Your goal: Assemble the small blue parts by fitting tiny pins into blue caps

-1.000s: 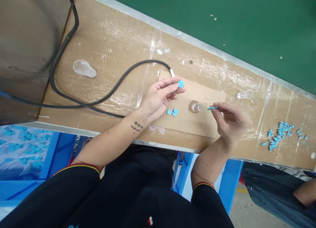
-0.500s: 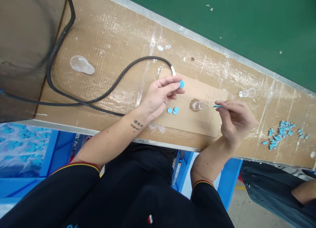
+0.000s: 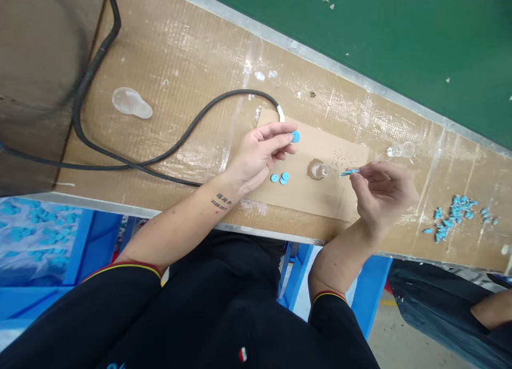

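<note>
Left hand (image 3: 262,157), raised, pinches a blue disc (image 3: 296,137); right hand (image 3: 382,190), bent inward, pinches a blue piece (image 3: 350,172), perhaps metal-tipped; clear container (image 3: 320,170) between.

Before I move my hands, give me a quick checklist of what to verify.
1. Left hand grips a blue button-like disc: ok.
2. Right hand pinches a small blue piece: ok.
3. Three loose blue discs lie on the cardboard sheet: ok.
4. Small clear container untouched by either hand: ok.
5. Black cable clear of the left hand: cannot tell; its white end disappears behind the hand.
</note>
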`<state>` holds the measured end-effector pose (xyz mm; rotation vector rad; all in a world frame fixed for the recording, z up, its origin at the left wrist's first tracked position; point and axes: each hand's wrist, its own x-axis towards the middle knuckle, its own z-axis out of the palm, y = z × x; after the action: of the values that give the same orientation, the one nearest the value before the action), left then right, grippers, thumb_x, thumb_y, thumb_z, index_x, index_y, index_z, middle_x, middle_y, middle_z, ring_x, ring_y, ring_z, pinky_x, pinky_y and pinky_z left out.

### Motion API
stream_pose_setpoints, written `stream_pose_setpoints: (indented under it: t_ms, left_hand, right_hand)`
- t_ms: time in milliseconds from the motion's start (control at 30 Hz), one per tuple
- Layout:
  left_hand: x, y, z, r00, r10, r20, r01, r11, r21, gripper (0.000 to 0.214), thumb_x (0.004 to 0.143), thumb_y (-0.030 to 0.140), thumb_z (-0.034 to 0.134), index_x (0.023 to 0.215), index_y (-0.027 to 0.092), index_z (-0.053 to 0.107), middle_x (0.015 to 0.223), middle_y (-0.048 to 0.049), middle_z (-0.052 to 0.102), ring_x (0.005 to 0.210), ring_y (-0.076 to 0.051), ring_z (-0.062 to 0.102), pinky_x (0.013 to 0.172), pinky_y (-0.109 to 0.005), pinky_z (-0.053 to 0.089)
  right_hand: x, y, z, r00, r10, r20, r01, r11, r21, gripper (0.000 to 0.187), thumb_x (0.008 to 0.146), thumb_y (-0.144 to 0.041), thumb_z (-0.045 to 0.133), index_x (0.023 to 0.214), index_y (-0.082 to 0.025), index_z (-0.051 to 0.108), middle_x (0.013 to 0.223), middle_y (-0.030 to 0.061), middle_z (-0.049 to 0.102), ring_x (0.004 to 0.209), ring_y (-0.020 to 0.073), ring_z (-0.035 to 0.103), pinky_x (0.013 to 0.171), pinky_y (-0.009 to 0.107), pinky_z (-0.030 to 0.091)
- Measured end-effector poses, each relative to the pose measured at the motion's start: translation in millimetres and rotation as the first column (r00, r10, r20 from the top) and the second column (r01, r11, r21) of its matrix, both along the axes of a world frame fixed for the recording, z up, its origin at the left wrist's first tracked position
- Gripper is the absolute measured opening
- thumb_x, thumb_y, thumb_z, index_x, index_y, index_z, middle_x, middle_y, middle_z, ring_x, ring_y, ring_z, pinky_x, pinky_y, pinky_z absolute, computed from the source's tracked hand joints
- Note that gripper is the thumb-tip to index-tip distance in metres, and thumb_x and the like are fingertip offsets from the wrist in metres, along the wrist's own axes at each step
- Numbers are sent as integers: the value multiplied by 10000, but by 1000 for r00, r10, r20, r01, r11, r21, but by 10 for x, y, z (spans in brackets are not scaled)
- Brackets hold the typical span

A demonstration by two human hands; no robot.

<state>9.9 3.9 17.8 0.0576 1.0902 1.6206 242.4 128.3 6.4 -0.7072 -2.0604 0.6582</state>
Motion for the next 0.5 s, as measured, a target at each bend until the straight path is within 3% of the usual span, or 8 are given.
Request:
stream_pose_setpoints:
  t_ms: [500]
  left_hand:
    - [13, -5, -17, 999, -24, -29, 24, 1000, 13, 97, 844, 92, 737, 906, 165, 751, 795, 31, 736, 656, -38, 656, 632, -168, 472]
  right_hand:
    - [-88, -23, 47, 990, 69, 126, -90, 982, 164, 113, 875, -190, 747, 951, -260, 703, 807, -16, 716, 673, 150, 679, 597, 323, 579]
